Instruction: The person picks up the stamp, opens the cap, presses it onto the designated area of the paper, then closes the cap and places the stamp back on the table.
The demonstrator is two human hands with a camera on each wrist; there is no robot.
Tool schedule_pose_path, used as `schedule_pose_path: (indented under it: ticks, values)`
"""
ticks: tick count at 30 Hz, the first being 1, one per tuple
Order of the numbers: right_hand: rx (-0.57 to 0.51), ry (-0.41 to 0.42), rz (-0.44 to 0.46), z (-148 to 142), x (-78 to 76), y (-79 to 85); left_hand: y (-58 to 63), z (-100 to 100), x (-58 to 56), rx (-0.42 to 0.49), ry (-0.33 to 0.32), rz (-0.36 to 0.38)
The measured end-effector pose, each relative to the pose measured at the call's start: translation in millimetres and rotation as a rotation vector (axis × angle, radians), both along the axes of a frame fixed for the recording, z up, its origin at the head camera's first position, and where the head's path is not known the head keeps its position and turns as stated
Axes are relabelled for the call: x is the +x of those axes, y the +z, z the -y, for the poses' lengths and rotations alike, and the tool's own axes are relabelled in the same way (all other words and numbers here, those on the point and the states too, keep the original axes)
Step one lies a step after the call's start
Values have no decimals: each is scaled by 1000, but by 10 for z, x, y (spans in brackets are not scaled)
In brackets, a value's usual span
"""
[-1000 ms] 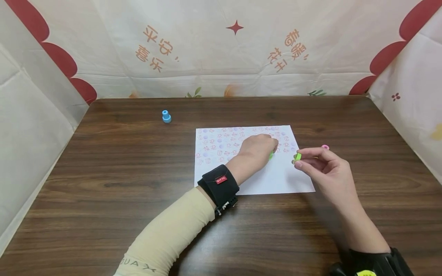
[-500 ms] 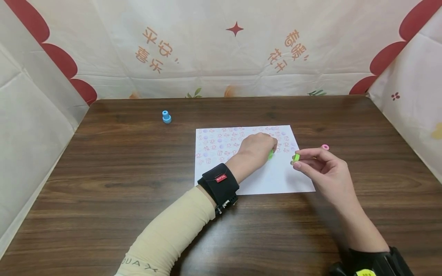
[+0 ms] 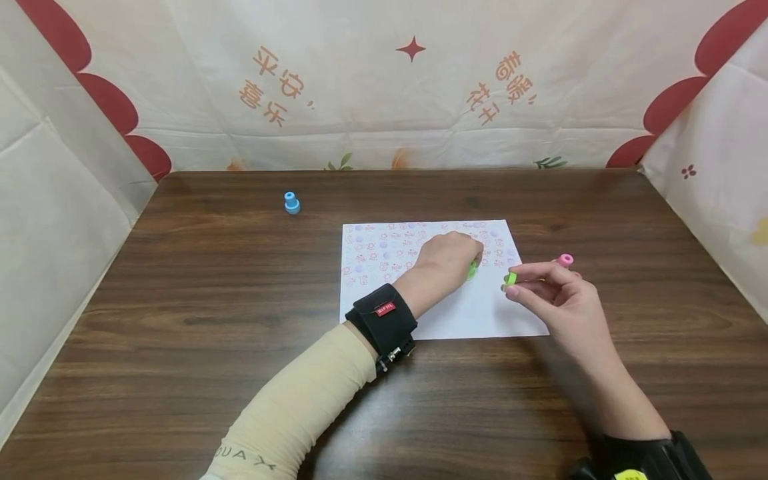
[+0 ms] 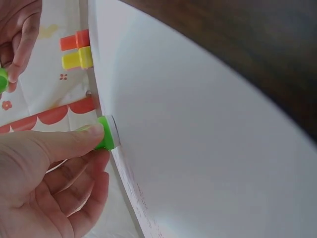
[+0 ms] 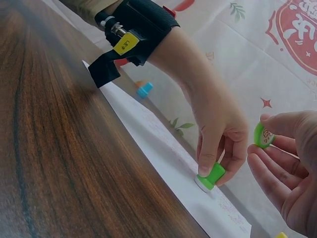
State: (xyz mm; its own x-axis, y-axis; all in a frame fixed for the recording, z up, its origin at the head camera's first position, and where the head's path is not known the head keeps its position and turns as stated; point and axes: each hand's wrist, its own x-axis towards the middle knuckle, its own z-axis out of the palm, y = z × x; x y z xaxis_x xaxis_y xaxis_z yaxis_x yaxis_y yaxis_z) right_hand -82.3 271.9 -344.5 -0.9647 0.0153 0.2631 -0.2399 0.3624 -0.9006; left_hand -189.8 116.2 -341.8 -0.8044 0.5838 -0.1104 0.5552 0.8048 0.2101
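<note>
My left hand [image 3: 447,259] reaches over the white sheet of paper [image 3: 480,317], whose upper part carries rows of small red and purple prints. Thumb and fingers pinch a green toy stamp [image 5: 216,173], with its pale stamping end down at the paper, as the right wrist view shows. In the head view that hand largely hides the stamp. To the right, my right hand [image 3: 567,297] is raised near the paper's right edge. Between thumb and fingertips it pinches a small green stamp cap [image 5: 264,136] with a red picture on its round face.
A blue stamp [image 3: 292,203] stands on the dark wooden table [image 3: 180,320], far left of the paper. Behind my right hand a pink stamp [image 3: 566,260] is partly hidden. The left wrist view shows an orange-red stamp [image 4: 75,40] beside a yellow stamp [image 4: 78,58]. Printed cloth surrounds the table.
My right hand has drifted slightly left and down with the green cap, so more of the pink stamp shows behind it. The left hand stays at nearly the same spot with the green stamp.
</note>
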Motion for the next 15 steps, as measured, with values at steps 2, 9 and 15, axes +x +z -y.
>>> schedule_pose_path:
  ticks: [2,9,15]
  values:
    - [1,2,-3,1,-2,-22,1,9,0,-10,-8,8]
    - [55,-25,-22,0,0,-68,106,140,63,53,-34,44]
    - [34,17,-14,67,-13,-62,257,435,163,308,-8,46]
